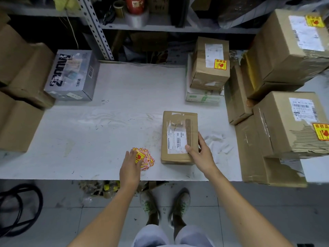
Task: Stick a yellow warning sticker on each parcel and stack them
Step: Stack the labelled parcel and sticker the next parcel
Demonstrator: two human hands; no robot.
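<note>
- We see the parcel (179,122) that the right hand (200,154) grips as matt brown cardboard, with glossy clear tape (173,124) over a white paper label (176,145).
- Under the left hand (130,166), the stickers (146,157) are thin printed sheets; we cannot tell paper from film.
- The table (106,125) beneath both hands looks white, matt, scuffed and pen-marked.
- Far beyond the left hand, the grey box (71,75) has a shiny, film-like skin.
- Right of the right hand, the boxes (283,125) are corrugated cardboard, the outer layer torn to bare ribs.
- Beyond the left hand, the post (94,29) is grey perforated metal.
- Nearer us than the hands, the floor (62,220) is smooth pale tile.
</note>
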